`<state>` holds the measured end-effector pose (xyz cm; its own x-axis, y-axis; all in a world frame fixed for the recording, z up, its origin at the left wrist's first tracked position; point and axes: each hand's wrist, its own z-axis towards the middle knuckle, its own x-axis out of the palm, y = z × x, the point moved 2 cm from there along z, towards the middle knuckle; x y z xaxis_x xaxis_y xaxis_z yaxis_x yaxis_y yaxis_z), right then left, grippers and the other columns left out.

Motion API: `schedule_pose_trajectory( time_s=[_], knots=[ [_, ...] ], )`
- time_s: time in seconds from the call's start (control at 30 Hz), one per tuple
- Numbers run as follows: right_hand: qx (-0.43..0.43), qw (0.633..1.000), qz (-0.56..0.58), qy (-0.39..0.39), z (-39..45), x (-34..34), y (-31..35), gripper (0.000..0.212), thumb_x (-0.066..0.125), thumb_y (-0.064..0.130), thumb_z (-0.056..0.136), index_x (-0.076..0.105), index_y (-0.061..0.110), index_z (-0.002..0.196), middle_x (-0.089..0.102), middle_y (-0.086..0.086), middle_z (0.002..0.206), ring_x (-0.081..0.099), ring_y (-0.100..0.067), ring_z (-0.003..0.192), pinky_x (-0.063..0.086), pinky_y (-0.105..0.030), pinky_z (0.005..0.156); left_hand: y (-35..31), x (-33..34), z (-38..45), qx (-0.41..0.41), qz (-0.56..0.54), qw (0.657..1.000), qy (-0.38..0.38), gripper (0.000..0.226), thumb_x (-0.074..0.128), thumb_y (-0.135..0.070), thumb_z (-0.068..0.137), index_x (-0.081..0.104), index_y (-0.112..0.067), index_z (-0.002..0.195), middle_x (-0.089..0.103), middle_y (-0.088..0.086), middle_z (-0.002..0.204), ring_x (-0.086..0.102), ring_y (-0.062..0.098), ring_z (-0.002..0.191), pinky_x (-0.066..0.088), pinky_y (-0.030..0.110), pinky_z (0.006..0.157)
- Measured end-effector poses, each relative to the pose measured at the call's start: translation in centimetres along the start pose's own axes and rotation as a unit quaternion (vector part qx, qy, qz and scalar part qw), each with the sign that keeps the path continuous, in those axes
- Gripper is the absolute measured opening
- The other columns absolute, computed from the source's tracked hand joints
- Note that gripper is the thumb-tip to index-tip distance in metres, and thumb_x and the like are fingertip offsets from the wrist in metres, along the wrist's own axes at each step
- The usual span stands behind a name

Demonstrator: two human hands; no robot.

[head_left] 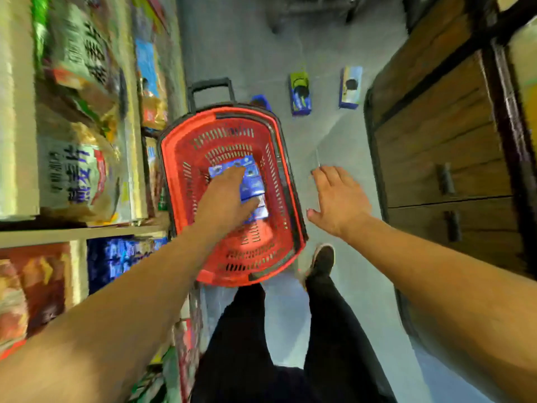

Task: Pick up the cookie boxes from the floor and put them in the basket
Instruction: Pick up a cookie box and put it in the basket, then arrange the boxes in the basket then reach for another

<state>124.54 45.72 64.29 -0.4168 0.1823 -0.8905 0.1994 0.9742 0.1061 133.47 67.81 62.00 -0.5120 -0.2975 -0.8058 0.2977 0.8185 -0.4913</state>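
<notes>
Blue boxes [252,181] are being set in the basket [293,199] at centre by the left hand [225,196], its grip unclear, the right hand [338,199] spread empty, while two boxes [300,94] upper right are left on the floor [247,53].

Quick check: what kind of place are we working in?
Most likely a grocery store aisle: stocked shelves of packaged snacks on the left and a red shopping basket standing on the floor.

One red basket [283,181] mid-frame, two cookie boxes [300,93] [350,87] on the floor at upper centre, several blue boxes [252,181] inside the basket, exact number unclear, two hands [225,196] [338,196].
</notes>
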Motion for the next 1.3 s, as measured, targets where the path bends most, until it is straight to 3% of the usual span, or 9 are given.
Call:
schedule_pose_trajectory(
  time_s=[0.23,0.43,0.57,0.67,0.93,1.13,1.3],
  knots=[
    [-0.009,0.997,0.042,-0.066,-3.1,-6.1,-7.5,0.085,0.065,0.053,0.079,0.027,0.016,0.147,0.030,-0.005,0.151,0.027,-0.028,0.139,0.029,-0.041,0.114,-13.1,-2.9,0.8,0.044,0.030,0.998,-0.011,0.074,0.071,-0.033,0.081,0.041,-0.002,0.141,0.043,0.018,0.145,0.039,0.030,0.136,0.023,0.034,0.114],
    [-0.036,0.992,0.044,-0.113,-3.6,-11.9,-15.3,0.085,0.063,0.055,0.081,0.029,0.015,0.147,0.033,-0.005,0.150,0.030,-0.026,0.137,0.031,-0.039,0.113,-22.6,-4.9,3.1,0.057,0.058,0.995,-0.059,0.082,0.065,-0.045,0.077,0.039,-0.004,0.143,0.041,0.016,0.148,0.037,0.027,0.138,0.022,0.032,0.116],
    [-0.047,0.985,0.042,-0.160,-3.9,-16.2,-19.4,0.080,0.064,0.054,0.080,0.035,0.013,0.143,0.039,-0.005,0.144,0.034,-0.025,0.133,0.030,-0.036,0.112,-27.9,-6.1,4.7,0.056,0.051,0.993,-0.088,0.077,0.070,-0.039,0.080,0.039,-0.009,0.144,0.042,0.013,0.147,0.036,0.024,0.138,0.022,0.029,0.116],
    [-0.039,0.979,0.039,-0.198,-3.6,-19.3,-22.1,0.076,0.069,0.054,0.076,0.042,0.014,0.136,0.046,-0.004,0.137,0.041,-0.024,0.127,0.038,-0.036,0.107,-31.2,-7.4,6.1,0.052,0.017,0.992,-0.118,0.076,0.069,-0.040,0.081,0.038,-0.011,0.145,0.039,0.011,0.150,0.035,0.023,0.140,0.025,0.033,0.116],
    [-0.028,0.976,0.045,-0.210,1.5,-23.3,-25.8,0.077,0.070,0.055,0.075,0.041,0.017,0.136,0.046,-0.002,0.136,0.043,-0.022,0.125,0.046,-0.040,0.101,-34.3,-9.3,11.2,0.024,-0.051,0.985,-0.166,0.073,0.065,-0.040,0.086,0.033,-0.017,0.148,0.034,0.002,0.154,0.029,0.017,0.142,0.024,0.030,0.115],
    [-0.022,0.981,0.036,-0.187,8.4,-25.0,-27.3,0.081,0.069,0.054,0.076,0.039,0.015,0.141,0.042,-0.003,0.143,0.039,-0.024,0.131,0.041,-0.038,0.107,-33.8,-10.5,19.1,0.001,-0.083,0.986,-0.148,0.072,0.063,-0.040,0.086,0.032,-0.021,0.148,0.031,0.000,0.155,0.038,0.021,0.138,0.033,0.037,0.113],
    [0.007,0.986,0.037,-0.162,16.7,-27.7,-28.3,0.084,0.069,0.057,0.076,0.037,0.017,0.142,0.040,-0.003,0.145,0.038,-0.022,0.133,0.039,-0.037,0.108,-32.7,-12.8,28.4,0.007,-0.086,0.989,-0.119,0.072,0.063,-0.038,0.087,0.032,-0.018,0.148,0.033,0.002,0.155,0.028,0.017,0.143,0.024,0.031,0.115]
  ],
)
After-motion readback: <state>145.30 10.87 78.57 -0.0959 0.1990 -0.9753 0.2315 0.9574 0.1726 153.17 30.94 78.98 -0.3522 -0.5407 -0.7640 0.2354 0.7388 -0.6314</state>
